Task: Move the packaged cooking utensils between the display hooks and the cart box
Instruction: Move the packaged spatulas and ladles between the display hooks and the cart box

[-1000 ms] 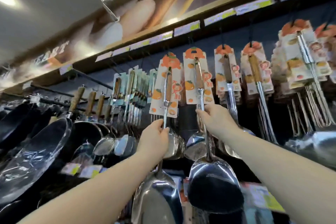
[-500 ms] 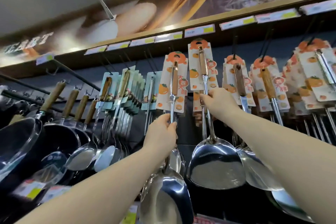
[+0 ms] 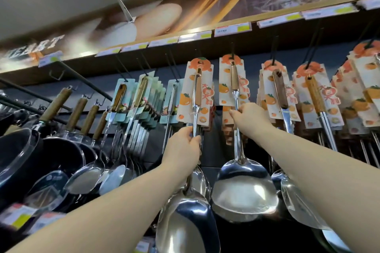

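Spatula [image 3: 197,96] is hanging vertical, blade down, left fingers [image 3: 194,140] gripping its shaft; right fingers [image 3: 236,113] are pinching second spatula [image 3: 244,191].

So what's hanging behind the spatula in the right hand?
More orange-printed cards stacked on the same hook, and the dark back panel. The front spatula and the right hand cover their utensils and their count.

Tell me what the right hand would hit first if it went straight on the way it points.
Probably the orange-printed card of the spatula that the right hand grips by the shaft; the card hangs just above the hand. Depth is unclear.
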### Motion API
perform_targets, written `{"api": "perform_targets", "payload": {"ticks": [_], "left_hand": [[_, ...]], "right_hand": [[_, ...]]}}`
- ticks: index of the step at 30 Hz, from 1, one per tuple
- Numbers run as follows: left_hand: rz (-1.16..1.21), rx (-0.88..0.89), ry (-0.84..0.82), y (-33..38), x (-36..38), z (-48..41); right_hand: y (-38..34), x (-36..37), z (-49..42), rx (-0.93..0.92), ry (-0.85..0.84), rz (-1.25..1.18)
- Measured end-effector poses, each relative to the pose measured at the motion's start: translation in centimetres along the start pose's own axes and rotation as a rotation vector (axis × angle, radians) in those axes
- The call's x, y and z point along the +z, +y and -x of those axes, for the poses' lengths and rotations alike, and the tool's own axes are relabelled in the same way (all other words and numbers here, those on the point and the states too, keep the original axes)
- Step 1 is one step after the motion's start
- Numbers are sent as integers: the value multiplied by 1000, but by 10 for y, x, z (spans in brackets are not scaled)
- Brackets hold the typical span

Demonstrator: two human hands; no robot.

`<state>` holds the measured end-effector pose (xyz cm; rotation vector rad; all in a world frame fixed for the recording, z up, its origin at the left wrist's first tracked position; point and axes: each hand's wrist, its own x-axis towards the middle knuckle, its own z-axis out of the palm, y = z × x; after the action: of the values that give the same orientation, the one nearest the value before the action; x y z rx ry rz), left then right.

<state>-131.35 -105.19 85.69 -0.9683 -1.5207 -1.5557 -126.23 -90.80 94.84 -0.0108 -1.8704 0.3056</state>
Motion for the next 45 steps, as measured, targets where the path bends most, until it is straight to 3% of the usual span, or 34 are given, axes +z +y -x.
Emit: {"api": "perform_targets", "payload": {"ticks": [16,29,32,35,38,41,45], "left_hand": [[-42,54,13,-8,-4,-14],[-26,99,-18,-7,4,-23],[49,95,-33,-6,10,-23],[67,96,-36,-9,17,-23],[120,58,-45,-10,28,-22],[152,55,-62,-4,40,-21],[157,96,-75,8,53,-20]], "right_hand": [[33,55,-20,230,-27,136],[45,60,-13,285,-117,104],[44,51,-9,248,-118,164],[37,41,-7,119,-9,239],[19,28,-5,52,33,-78],[-2,15,0,179,-138,-602],[-3,6,2,159,-192,-639]]}}
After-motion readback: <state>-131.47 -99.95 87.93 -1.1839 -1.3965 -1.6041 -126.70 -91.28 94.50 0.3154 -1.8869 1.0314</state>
